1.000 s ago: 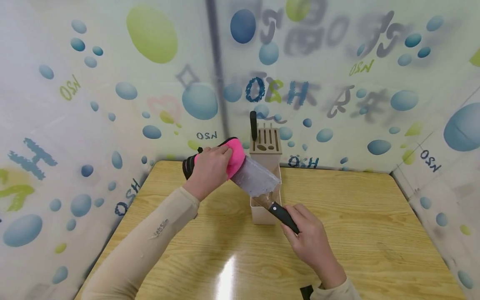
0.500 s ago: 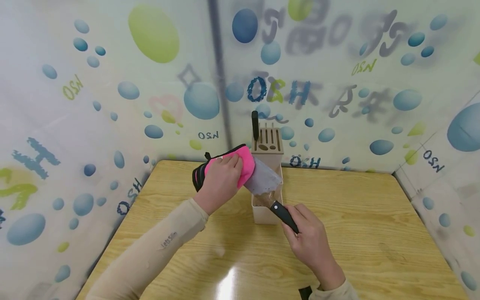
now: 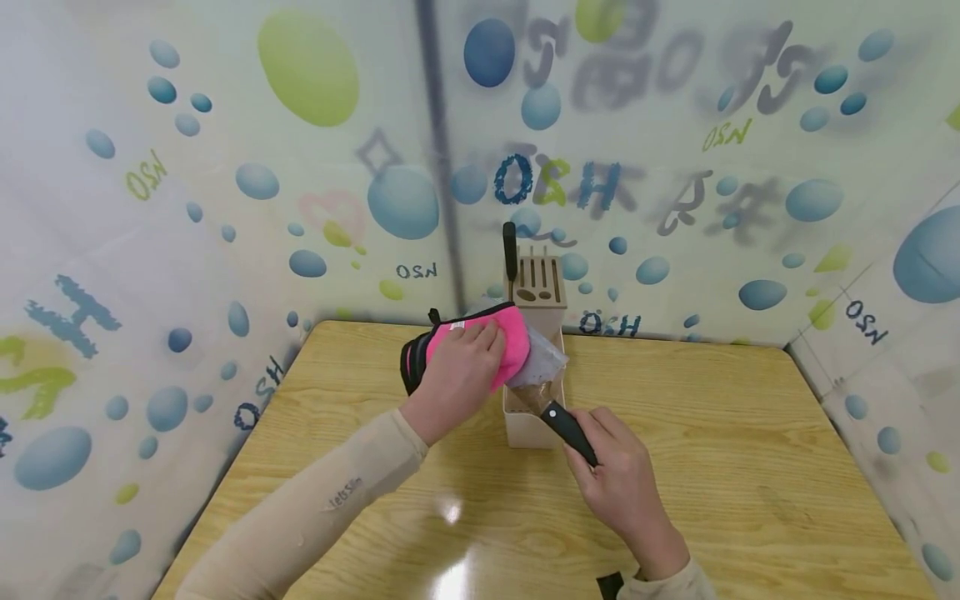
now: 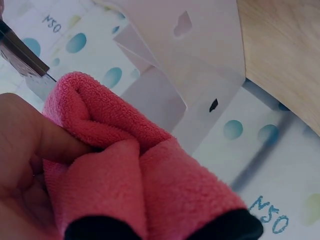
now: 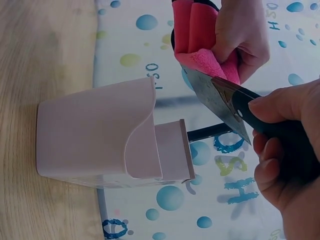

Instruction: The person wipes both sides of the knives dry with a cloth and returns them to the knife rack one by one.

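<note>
A kitchen cleaver is held in my right hand (image 3: 618, 475), fingers wrapped round its black handle (image 3: 568, 433). Its wide grey blade (image 3: 542, 360) points up and to the left, partly covered by a pink cloth with black edging (image 3: 513, 342). My left hand (image 3: 461, 375) pinches that folded cloth round the blade near its far end. In the left wrist view the thumb presses into the fluffy cloth (image 4: 110, 135). From the right wrist side, the cleaver blade (image 5: 212, 97) shows bare between cloth and handle.
Behind the blade stands a pale knife block (image 3: 536, 321) with slots in its top; one black-handled knife (image 3: 510, 250) sits in it. Its lower front has an open bin (image 3: 528, 429). The wooden table (image 3: 712, 442) meets patterned walls (image 3: 675, 167) at the back and sides.
My left hand and the cloth have slid right along the blade toward the handle, covering more of it. The right hand with the cleaver has hardly moved.
</note>
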Motion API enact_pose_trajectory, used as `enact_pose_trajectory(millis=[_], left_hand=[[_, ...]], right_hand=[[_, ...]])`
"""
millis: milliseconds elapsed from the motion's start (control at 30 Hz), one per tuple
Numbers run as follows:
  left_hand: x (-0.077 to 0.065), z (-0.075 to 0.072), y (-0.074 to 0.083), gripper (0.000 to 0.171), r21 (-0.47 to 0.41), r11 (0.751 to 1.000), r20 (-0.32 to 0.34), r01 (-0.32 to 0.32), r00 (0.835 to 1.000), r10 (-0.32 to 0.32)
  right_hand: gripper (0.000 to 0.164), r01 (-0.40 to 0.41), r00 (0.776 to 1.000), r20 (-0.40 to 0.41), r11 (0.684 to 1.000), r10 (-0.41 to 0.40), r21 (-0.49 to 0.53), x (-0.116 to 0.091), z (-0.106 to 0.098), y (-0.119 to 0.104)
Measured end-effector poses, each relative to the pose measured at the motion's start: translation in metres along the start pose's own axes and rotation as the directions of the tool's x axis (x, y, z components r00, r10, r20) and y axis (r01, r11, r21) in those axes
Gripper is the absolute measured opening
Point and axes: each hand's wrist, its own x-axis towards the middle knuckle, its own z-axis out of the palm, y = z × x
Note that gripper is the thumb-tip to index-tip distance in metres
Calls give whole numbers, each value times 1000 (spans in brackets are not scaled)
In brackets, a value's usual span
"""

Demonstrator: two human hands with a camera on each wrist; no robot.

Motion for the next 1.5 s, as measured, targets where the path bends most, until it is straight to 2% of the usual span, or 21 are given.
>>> enact_pose_trajectory(millis=[200,367,533,667,900,1133,1333,1500], left_hand=[[2,-6,9,50,-9,999,52,-46,998,46],[5,-9,14,48,9,998,71,-70,995,69],[5,-11,16,45,22,993,36,-119,992,118],[5,-10,15,44,-9,988,-2,-153,988,153],[5,-11,16,48,-13,978,6,-207,978,207],[4,-12,16,54,-6,963,-15,-269,963,268],[2,-12,17,49,-8,959,-21,-285,958,285],[-1,-11,21,47,-17,963,-15,-269,963,269]], right_hand=[[32,-5,1000,-1,1000,5,-1,-1,0,0],[32,-18,1000,9,1000,18,-1,-1,0,0],[32,-31,999,19,1000,31,4,-1,-1,-1],[31,-30,999,22,1000,30,2,-1,-2,-1],[31,-33,999,31,999,33,4,-1,-2,-2],[29,-7,1000,24,1000,6,22,-2,-1,-2],[28,-24,999,25,1000,24,13,-2,0,-4],[29,-52,998,30,999,52,-7,-2,1,-5]])
